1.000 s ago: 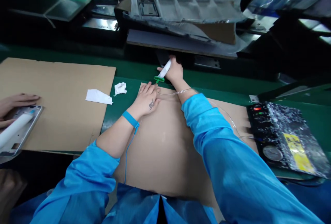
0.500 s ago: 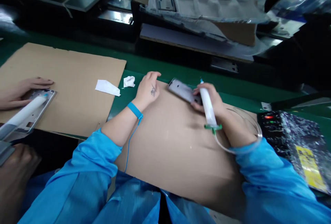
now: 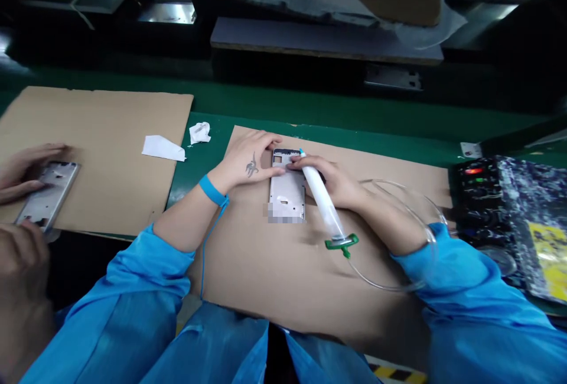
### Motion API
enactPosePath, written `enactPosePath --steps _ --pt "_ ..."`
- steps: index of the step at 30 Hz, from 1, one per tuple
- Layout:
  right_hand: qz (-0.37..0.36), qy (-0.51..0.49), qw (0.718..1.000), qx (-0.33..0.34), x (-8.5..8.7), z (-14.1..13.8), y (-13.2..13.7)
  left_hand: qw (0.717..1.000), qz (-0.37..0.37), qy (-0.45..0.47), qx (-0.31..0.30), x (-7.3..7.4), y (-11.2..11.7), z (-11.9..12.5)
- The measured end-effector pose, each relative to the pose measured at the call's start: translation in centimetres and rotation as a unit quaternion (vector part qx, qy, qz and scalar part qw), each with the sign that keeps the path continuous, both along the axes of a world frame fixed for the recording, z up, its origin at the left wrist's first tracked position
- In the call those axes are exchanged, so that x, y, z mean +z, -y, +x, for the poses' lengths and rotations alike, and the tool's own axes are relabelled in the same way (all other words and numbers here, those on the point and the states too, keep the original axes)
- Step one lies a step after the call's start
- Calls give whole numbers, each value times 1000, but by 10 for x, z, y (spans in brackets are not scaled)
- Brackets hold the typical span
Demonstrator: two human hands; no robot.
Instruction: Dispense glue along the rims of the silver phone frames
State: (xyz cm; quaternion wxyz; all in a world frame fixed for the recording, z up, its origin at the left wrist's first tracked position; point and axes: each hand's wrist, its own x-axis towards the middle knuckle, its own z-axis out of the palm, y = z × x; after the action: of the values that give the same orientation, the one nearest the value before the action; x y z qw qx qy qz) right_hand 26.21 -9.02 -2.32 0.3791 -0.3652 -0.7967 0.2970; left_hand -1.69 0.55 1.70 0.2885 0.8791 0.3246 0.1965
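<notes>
A silver phone frame (image 3: 287, 190) lies lengthwise on a brown cardboard sheet (image 3: 261, 272). My left hand (image 3: 248, 160) holds it by the upper left side, thumb across its face and fingers at the top edge. In my right hand (image 3: 339, 182) is a white dispensing syringe (image 3: 321, 198), slanted, its blue tip at the frame's upper right corner. Some right fingertips rest on or just over the frame's face. A green cap (image 3: 342, 244) closes the syringe's rear end, and a clear tube (image 3: 381, 286) loops from it past my right wrist.
To the right stands a speckled control box (image 3: 491, 218) with a red display. White paper scraps (image 3: 163, 148) lie left of my hands. A co-worker's hand (image 3: 26, 168) touches another phone frame (image 3: 51, 192) on a second cardboard sheet (image 3: 119, 195). A shelf board (image 3: 323, 41) overhangs the back.
The phone frame has come left and down from my right hand onto the cardboard, turned lengthwise. My left hand has closed on it. The syringe tip has moved left to it. The camera view has shifted.
</notes>
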Motion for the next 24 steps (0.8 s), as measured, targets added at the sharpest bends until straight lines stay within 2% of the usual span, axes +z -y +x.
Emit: enactPosePath --steps 3,5,7,9,11,14,16,19,24 --pt "-67 -139 987 -36 -1 -6 0 997 56 -43 -41 -6 -5 -2" --pt "-107 -219 965 -97 0 -10 -2 995 43 -54 -74 -9 -4 -2" --pt "-160 -253 943 -147 4 -12 -2 994 33 -54 -92 -11 -2 -1" --pt "-213 -250 929 -171 8 -15 1 994 33 -50 -92 -12 0 1" --pt "-236 -223 932 -162 13 -19 6 994 35 -45 -92 -12 2 3" --pt "-207 -158 955 -141 17 -27 13 994 30 -45 -100 -13 3 5" --pt "-167 -122 966 -154 19 -31 15 993 27 -46 -102 -13 3 6" --pt "-142 -102 964 -201 20 -36 14 994 22 -46 -100 -13 4 6" --pt "-158 -97 953 -238 23 -38 12 995 16 -34 -96 -15 4 8"
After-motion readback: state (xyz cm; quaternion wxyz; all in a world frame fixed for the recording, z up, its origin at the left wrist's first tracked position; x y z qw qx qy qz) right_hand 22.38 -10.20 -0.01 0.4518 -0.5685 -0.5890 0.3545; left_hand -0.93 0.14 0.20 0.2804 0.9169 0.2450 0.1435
